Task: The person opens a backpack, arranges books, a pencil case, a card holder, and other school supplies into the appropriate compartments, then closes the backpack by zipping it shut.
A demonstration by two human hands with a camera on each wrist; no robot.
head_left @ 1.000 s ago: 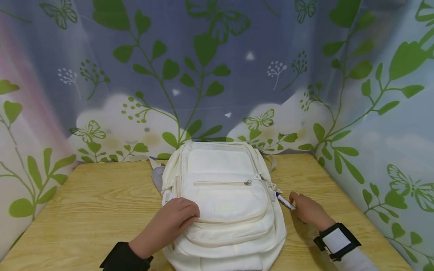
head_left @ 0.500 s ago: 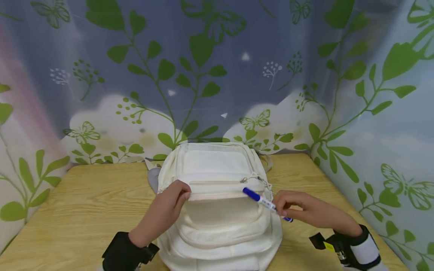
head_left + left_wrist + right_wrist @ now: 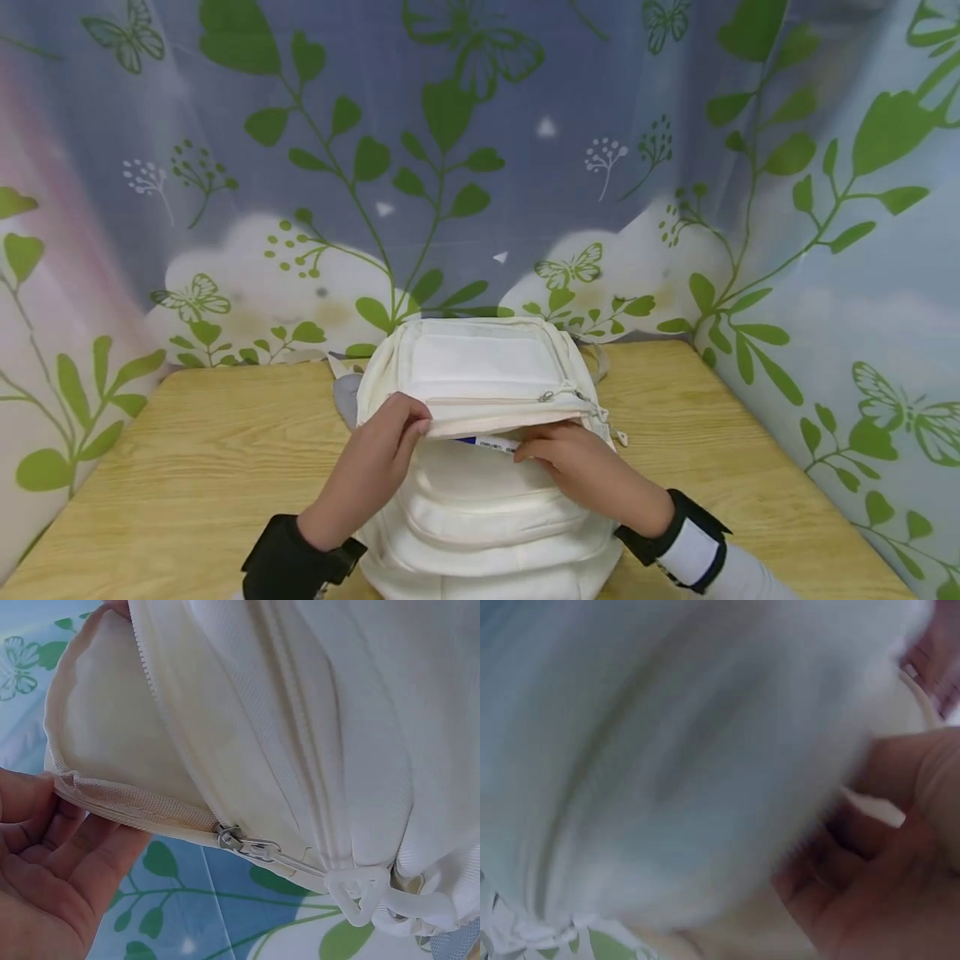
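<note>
A cream backpack [image 3: 480, 358] lies on the table with its front pocket unzipped. My left hand [image 3: 378, 462] pinches the edge of the pocket flap [image 3: 112, 801] and holds it lifted; the left wrist view shows the pale lining and a metal zipper pull [image 3: 229, 837]. My right hand [image 3: 577, 467] is at the pocket mouth, its fingers partly under the flap. It holds a white marker pen [image 3: 497, 444] with a blue cap, which points left into the opening. Part of the pen is hidden by the flap and fingers. The right wrist view is blurred, with my right hand [image 3: 877, 862] against the cloth.
A wooden table [image 3: 240, 442] extends on both sides of the backpack. Behind it and to the right hangs a curtain [image 3: 630, 100] printed with leaves and butterflies. A grey piece [image 3: 346, 398] sticks out at the backpack's left side.
My right hand has taken the marker pen from beside the backpack's right side and brought it left to the front pocket. My left hand has raised the flap, opening the pocket.
</note>
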